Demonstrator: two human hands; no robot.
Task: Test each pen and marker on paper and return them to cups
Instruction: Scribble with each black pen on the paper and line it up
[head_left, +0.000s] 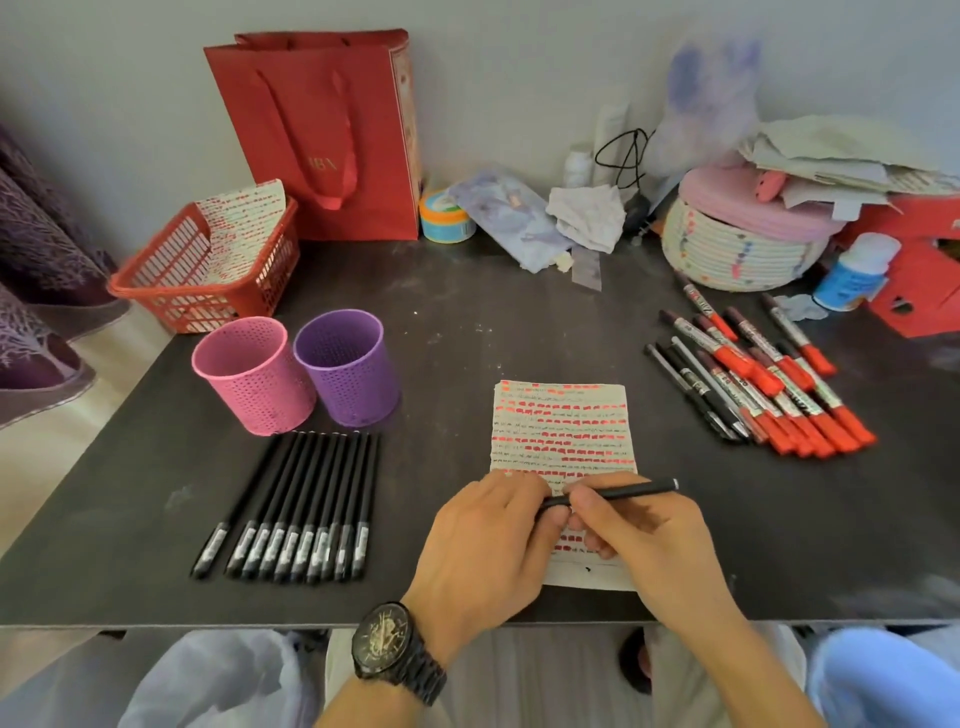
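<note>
Two hands: meet low over the near edge of the table (156, 519), both on one black pen (623, 490).
Left hand (488, 535): curls its fingers round the pen's left end and hides it; cannot tell whether a cap sits there, on or off.
Right hand (649, 545): pinches the barrel between thumb and forefinger near the middle, other fingers tucked under; leaves the blunt end sticking out to the right.
Pen handling: looks light, thin, stiff and smooth; probably rolls if set down loose; best taken in a pinch at mid-barrel, any cap pulled straight along the axis.
Paper (561, 431): lies flat beneath both hands, nearly filled with rows of red and dark marks, bare only in a strip at its near edge; seems thin and apt to slide, so likely wants a finger pressing it down during a stroke.
Row of black pens (306, 493): lies left of the paper, side by side and mostly touching, just in front of the cups.
Pink cup (254, 379): stands upright, nothing showing above its rim.
Purple cup (350, 369): stands just beside the pink one; perforated wall, probably light and easy to tip.
Pile of markers (774, 389): sprawls to the right, well apart from the cups, red caps and a few dark pens crossing one another.
Red basket (171, 291): sits behind the cups, holding another marked sheet.
</note>
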